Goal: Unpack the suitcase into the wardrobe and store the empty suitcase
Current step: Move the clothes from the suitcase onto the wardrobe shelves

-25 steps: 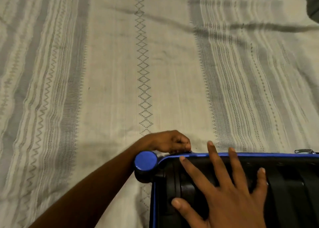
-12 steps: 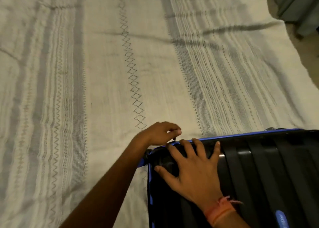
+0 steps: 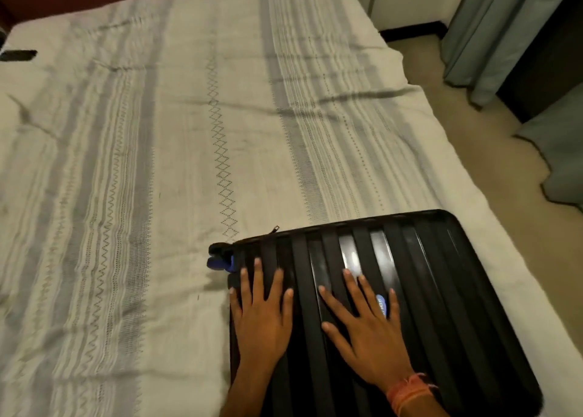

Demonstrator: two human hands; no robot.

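Black suitcase (image 3: pixel 441 290) bears an unreadable blue label (image 3: pixel 381 303).

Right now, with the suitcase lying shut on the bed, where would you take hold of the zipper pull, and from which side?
Pinch the small metal zipper pull at the far edge of the black suitcase, near the blue-wheeled corner. It sticks up clear of the shell, so the left hand could probably reach it from the bed side, thumb and forefinger closing across the tab.

L hand (image 3: pixel 260 315) & R hand (image 3: pixel 362 328) flat, splayed.
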